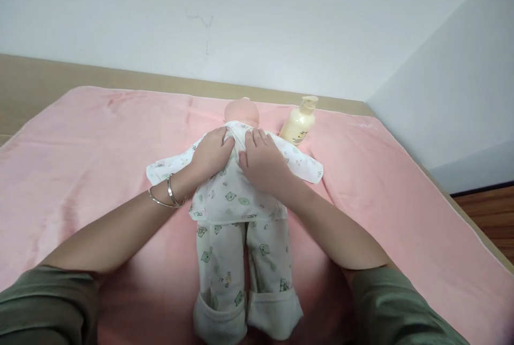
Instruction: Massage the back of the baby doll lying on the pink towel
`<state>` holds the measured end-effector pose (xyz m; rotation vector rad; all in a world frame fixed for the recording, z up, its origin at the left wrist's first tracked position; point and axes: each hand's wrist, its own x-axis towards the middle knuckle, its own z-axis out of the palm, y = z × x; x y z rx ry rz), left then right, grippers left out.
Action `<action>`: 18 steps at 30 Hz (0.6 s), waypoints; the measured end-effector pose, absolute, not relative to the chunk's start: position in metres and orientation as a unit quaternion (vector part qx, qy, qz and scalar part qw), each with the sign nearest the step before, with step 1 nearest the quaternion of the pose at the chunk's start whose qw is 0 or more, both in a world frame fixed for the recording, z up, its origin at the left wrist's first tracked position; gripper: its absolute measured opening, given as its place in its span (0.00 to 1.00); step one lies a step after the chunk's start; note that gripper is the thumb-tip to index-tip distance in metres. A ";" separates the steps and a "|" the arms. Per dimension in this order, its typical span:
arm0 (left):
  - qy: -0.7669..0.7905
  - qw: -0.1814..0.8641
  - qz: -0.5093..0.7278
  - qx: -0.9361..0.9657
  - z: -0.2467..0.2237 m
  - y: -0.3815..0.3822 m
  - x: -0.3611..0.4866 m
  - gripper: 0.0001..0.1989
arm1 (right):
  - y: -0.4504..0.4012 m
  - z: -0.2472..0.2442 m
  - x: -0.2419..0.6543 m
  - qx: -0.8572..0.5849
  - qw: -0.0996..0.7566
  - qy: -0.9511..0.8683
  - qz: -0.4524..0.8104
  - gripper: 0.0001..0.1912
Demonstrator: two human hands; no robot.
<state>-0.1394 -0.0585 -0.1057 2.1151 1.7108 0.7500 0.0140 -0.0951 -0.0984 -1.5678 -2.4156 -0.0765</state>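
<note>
A baby doll [241, 110] lies on its back, its head at the far end. It wears a white long-sleeved baby shirt [236, 200] with small green animal prints and matching trousers [223, 259] with turned-up cuffs. At the collar, my left hand [214, 153] is closed on the shirt's front edge, where the cloth folds; its fingertips are partly hidden. My right hand [265, 162] rests on the other side of the chest, fingers stretched out and thumb apart. Both shirt sleeves are spread sideways. Silver bangles circle my left wrist.
A pale yellow pump bottle [297, 122] leans beside the doll's right-hand sleeve in view. Everything lies on a pink cloth [100, 173] over a wooden surface [36, 80]. White walls [281, 29] stand behind and to the right.
</note>
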 end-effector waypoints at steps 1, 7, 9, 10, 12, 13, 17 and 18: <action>0.600 0.155 0.263 0.739 -0.106 -0.058 -0.140 0.15 | -0.096 -0.098 0.013 -0.530 0.129 -0.837 -0.028 0.32; 0.564 0.045 0.265 0.781 -0.117 -0.087 -0.128 0.22 | -0.061 -0.096 0.026 -0.552 0.148 -0.819 0.046 0.30; 0.548 0.037 0.280 0.787 -0.119 -0.093 -0.125 0.26 | -0.053 -0.095 0.029 -0.568 0.159 -0.805 0.060 0.30; 0.546 0.042 0.285 0.787 -0.119 -0.093 -0.124 0.26 | -0.052 -0.095 0.029 -0.571 0.159 -0.803 0.058 0.30; 0.553 0.068 0.289 0.779 -0.118 -0.087 -0.126 0.23 | -0.058 -0.095 0.027 -0.573 0.152 -0.804 0.041 0.31; 0.560 0.085 0.292 0.770 -0.118 -0.082 -0.128 0.20 | -0.064 -0.096 0.024 -0.569 0.147 -0.808 0.028 0.31; 0.586 0.140 0.323 0.730 -0.119 -0.064 -0.135 0.14 | -0.093 -0.097 0.013 -0.527 0.145 -0.837 -0.030 0.31; 0.590 0.142 0.333 0.722 -0.121 -0.062 -0.136 0.14 | -0.098 -0.097 0.011 -0.517 0.148 -0.842 -0.040 0.30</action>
